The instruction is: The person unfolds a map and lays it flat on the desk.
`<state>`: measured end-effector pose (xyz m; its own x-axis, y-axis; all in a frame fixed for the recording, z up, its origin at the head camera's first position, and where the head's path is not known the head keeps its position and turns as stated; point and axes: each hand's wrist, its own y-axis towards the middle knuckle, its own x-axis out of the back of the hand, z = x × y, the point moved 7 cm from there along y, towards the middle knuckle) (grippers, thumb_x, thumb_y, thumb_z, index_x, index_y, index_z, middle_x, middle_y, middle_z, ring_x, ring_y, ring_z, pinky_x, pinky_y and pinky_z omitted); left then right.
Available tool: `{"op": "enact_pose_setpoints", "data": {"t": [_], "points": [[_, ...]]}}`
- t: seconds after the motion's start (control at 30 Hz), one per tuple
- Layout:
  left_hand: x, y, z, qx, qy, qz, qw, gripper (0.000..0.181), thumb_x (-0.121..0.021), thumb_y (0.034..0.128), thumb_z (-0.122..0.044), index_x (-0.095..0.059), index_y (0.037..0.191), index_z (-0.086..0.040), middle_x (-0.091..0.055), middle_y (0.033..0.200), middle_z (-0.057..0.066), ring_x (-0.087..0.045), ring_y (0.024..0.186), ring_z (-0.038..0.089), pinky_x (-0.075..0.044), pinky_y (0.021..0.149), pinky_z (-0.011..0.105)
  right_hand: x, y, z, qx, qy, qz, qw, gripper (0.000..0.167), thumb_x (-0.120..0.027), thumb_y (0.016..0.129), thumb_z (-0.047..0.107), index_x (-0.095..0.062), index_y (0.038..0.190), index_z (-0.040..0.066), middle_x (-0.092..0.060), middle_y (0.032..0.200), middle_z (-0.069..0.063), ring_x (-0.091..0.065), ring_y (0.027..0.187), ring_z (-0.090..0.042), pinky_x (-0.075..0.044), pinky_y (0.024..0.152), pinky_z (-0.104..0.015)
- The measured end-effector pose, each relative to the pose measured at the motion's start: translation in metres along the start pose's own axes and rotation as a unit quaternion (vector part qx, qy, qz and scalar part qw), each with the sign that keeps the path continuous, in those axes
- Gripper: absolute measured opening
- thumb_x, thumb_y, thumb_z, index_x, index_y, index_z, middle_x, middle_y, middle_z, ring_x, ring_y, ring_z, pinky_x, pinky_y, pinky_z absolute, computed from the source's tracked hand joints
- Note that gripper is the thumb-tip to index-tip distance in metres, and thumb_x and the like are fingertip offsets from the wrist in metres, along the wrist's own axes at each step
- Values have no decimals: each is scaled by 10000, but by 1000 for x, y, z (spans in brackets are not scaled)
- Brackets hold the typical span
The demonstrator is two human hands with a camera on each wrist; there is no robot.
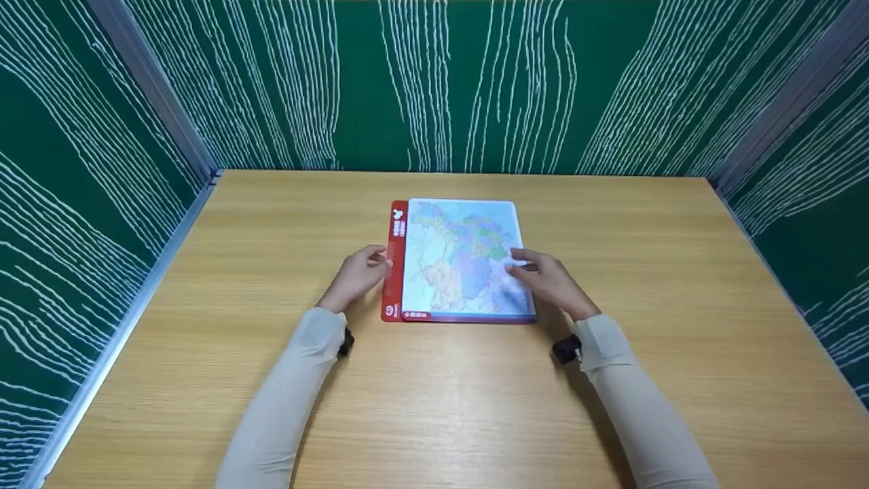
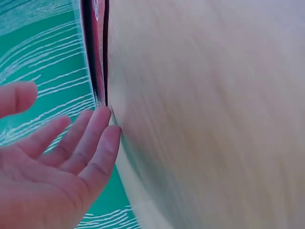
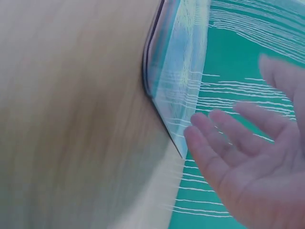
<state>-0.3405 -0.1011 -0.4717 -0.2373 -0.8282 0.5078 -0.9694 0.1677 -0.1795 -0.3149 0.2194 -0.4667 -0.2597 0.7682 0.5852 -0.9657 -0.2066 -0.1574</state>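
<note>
On the table lies the map, long axis toward the far wall, red strip leftward; I have my left grip and right grip relaxed at its sides, gripping nothing.

Map: lettering too small to read. Red board mostly hidden beneath. Worktop blurred in both wrist views. My right grip (thumb base too) cut by picture's edge; my sleeves, by head view's bottom.

Long beige sleeves meet black wrist devices.
</note>
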Motion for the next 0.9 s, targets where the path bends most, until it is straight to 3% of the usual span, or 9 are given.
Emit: {"op": "enact_pose_setpoints", "data": {"t": [0.2,0.33,0.47,0.6,0.77,0.9], "points": [[4,10,11,774,-882,31,9931,532,-494,977,-255,-380,1450,-40,-515,1354,158,-557,1167,268,-480,1009,391,11,7,-13,-543,540,-348,9965,610,-509,982,386,-373,1464,37,-502,1376,-202,-539,1205,-336,-470,1008,-450],[5,15,17,1246,-1464,125,9813,504,-482,991,-221,-376,1451,-44,-526,1343,142,-581,1121,233,-509,971,352,14,10,-20,-784,841,-362,9927,612,-501,989,364,-352,1468,13,-513,1328,-208,-568,1126,-307,-496,973,-408],[3,18,22,1594,-1970,164,9672,471,-465,1001,-200,-385,1437,-39,-546,1271,124,-601,1032,199,-530,923,319,14,14,-29,-1009,931,-274,9901,629,-499,993,351,-317,1477,-7,-475,1380,-222,-554,1173,-303,-473,1017,-393],[3,20,24,1617,-2249,137,9608,438,-456,999,-172,-409,1401,-5,-570,1174,124,-622,919,177,-551,877,311,14,16,-35,-1191,1024,-233,9873,630,-496,994,337,-307,1476,-21,-424,1450,-221,-521,1238,-302,-446,1050,-391],[4,23,23,1421,-2312,141,9624,406,-438,988,-140,-429,1349,44,-584,1076,115,-634,818,142,-564,832,293,17,20,-34,-1081,1278,-244,9856,590,-502,990,265,-340,1442,-78,-433,1441,-243,-522,1229,-290,-485,1002,-321],[5,25,26,1475,-2347,112,9607,361,-456,982,-125,-469,1298,51,-604,1014,105,-644,770,135,-575,785,275,17,23,-34,-1214,1288,-155,9841,562,-520,981,221,-366,1425,-87,-469,1413,-235,-559,1170,-251,-520,940,-278]]}}
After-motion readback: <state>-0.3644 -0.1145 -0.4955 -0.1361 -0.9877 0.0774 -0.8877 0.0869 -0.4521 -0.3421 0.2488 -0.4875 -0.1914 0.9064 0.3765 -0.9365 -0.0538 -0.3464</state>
